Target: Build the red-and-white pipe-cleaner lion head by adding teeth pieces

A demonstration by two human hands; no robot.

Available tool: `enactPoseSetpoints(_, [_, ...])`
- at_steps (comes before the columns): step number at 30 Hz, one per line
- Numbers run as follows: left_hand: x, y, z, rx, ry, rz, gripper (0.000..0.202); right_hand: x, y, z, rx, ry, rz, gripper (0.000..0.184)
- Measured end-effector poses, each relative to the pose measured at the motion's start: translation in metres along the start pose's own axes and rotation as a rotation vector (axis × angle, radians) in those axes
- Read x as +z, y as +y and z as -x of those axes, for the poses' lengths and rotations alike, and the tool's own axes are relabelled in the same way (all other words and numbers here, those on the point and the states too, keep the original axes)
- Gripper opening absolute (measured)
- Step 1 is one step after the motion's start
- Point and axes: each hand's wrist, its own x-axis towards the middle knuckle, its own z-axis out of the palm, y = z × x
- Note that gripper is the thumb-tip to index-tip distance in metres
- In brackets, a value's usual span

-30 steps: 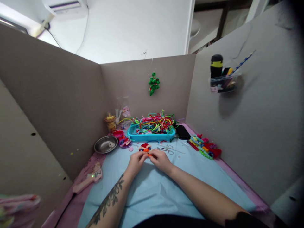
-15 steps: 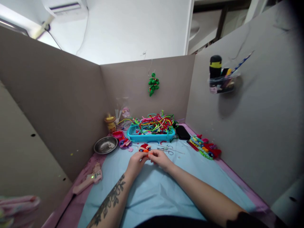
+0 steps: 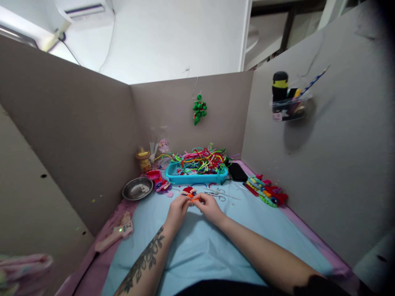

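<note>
My left hand [image 3: 177,210] and my right hand [image 3: 209,206] meet over the light blue mat [image 3: 197,246], fingers pinched together. Between their fingertips sits a small red and orange pipe-cleaner figure [image 3: 189,192] with blue eyes; both hands grip its orange lower part. A pair of scissors [image 3: 216,194] lies just to the right of the figure. Behind the hands stands a turquoise tray [image 3: 196,177] heaped with coloured pipe cleaners [image 3: 199,159].
A steel bowl [image 3: 137,188] and a pink glue gun [image 3: 114,234] lie at the left. A black phone [image 3: 237,171] and finished colourful figures [image 3: 267,191] lie at the right. Grey cardboard walls [image 3: 77,135] enclose the desk; a green ornament [image 3: 199,109] hangs on the back wall.
Both hands have shifted slightly away from me with the figure still pinched between them; the fingers have worked closer around its orange part.
</note>
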Motion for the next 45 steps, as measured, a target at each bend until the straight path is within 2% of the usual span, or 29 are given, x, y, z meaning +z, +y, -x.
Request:
enactPoseSetpoints(4, [0.002, 0.009, -0.003, -0.249, -0.057, 0.204, 0.021, -0.003, 0.000, 0.003, -0.226, 0.037, 0.203, 0.015])
enactPoseSetpoints(8, [0.003, 0.009, -0.006, -0.385, -0.155, 0.360, 0.028, -0.007, 0.006, 0.002, -0.415, -0.049, 0.271, 0.016])
enactPoseSetpoints(10, [0.004, 0.006, -0.006, -0.414, -0.170, 0.408, 0.030, -0.007, 0.008, 0.002, -0.441, -0.064, 0.276, 0.017])
enactPoseSetpoints(14, [0.004, 0.001, -0.006, -0.444, -0.184, 0.456, 0.028, -0.007, 0.005, 0.002, -0.391, -0.034, 0.260, 0.014])
enactPoseSetpoints(17, [0.003, 0.000, -0.005, -0.394, -0.150, 0.404, 0.023, -0.006, 0.002, 0.002, -0.306, -0.032, 0.240, 0.013])
enactPoseSetpoints(21, [0.001, -0.001, -0.001, -0.217, -0.019, 0.199, 0.014, -0.005, 0.003, 0.001, -0.120, -0.016, 0.116, 0.017])
enactPoseSetpoints(23, [0.001, -0.001, 0.001, -0.123, 0.009, 0.117, 0.013, -0.005, 0.006, 0.000, -0.062, -0.020, 0.066, 0.016])
enactPoseSetpoints(28, [0.000, -0.006, 0.002, 0.066, -0.006, 0.006, 0.016, -0.004, 0.008, -0.002, -0.009, -0.051, 0.034, 0.016])
enactPoseSetpoints(31, [0.000, -0.008, 0.002, 0.080, -0.028, -0.030, 0.016, -0.004, 0.005, -0.001, -0.014, -0.064, 0.043, 0.016])
enactPoseSetpoints(33, [0.000, -0.007, 0.002, 0.038, -0.032, -0.021, 0.016, -0.004, 0.004, 0.000, -0.057, -0.054, 0.092, 0.016])
enactPoseSetpoints(36, [-0.001, -0.002, 0.001, -0.099, -0.059, 0.058, 0.019, -0.006, 0.002, 0.001, -0.205, -0.042, 0.218, 0.014])
enactPoseSetpoints(41, [0.000, 0.004, -0.003, -0.411, -0.178, 0.394, 0.029, -0.009, 0.003, 0.001, -0.417, -0.074, 0.347, 0.015])
enactPoseSetpoints(45, [0.001, 0.002, -0.003, -0.526, -0.235, 0.631, 0.033, -0.010, 0.005, 0.001, -0.487, -0.111, 0.378, 0.014])
